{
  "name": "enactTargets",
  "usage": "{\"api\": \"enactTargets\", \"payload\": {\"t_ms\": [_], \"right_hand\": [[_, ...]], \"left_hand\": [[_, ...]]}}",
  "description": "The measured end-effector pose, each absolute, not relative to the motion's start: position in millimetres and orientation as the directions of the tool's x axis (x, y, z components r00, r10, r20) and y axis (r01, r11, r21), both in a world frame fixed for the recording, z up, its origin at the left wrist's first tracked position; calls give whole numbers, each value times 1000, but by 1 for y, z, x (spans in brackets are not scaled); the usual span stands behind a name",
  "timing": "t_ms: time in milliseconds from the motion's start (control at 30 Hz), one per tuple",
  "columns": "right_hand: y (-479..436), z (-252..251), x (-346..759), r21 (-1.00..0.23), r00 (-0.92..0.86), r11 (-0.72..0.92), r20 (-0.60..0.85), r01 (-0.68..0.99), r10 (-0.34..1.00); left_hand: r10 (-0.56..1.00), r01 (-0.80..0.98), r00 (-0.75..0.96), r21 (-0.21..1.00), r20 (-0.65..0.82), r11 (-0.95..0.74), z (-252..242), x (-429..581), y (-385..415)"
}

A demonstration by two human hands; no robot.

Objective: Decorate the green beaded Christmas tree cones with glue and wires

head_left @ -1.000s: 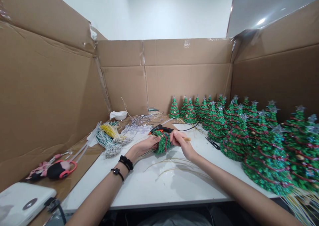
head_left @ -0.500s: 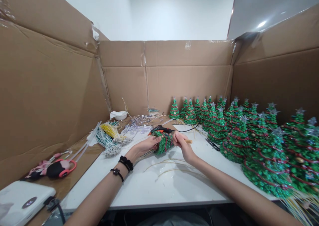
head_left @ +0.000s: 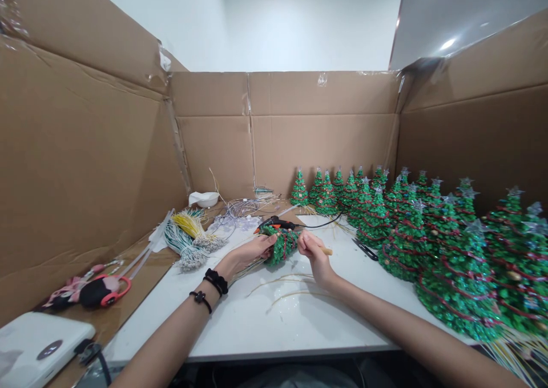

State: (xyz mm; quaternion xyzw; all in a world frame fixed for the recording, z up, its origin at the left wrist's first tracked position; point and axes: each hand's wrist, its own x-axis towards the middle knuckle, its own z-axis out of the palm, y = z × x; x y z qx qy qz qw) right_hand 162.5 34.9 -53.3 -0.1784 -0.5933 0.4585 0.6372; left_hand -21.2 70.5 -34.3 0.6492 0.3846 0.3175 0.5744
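My left hand [head_left: 253, 249] is closed round the base of a small green Christmas tree [head_left: 283, 246], which lies tipped on its side above the white board. Thin wires trail from under that hand. My right hand [head_left: 314, 251] is wrapped round a tool with a wooden handle [head_left: 327, 251], whose end sticks out behind the fist. The tool's working end is too small to make out, at the tree's right side. Just behind the tree lies a black and orange glue gun [head_left: 275, 223] with its cord running right.
Many finished-looking green trees [head_left: 406, 228] with star tops crowd the right side. Black snips [head_left: 365, 249] lie beside them. To the left are wire bundles [head_left: 192, 237], orange-handled scissors [head_left: 116, 292] and a white device [head_left: 45, 342]. Cardboard walls [head_left: 325, 137] enclose the table; loose wires [head_left: 295, 294] lie in front.
My right hand has shifted slightly right and down with the wooden-handled tool, a little away from the tree. My left hand and the tree have hardly moved.
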Motion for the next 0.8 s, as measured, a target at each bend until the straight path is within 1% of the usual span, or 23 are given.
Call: {"api": "enactTargets", "payload": {"t_ms": [200, 433, 633, 800], "right_hand": [[34, -48, 162, -778, -124, 503, 580, -376, 805], [38, -41, 168, -806, -104, 436, 513, -401, 852], [34, -43, 165, -791, -83, 467, 537, -395, 839], [33, -43, 162, -781, -83, 470, 546, -412, 834]], "left_hand": [[874, 107, 485, 993, -11, -47, -35, -22, 70], [864, 90, 504, 994, 4, -57, -38, -19, 71], [862, 118, 506, 992, -15, -52, -32, -17, 68], [842, 95, 540, 994, -2, -59, -33, -19, 70]]}}
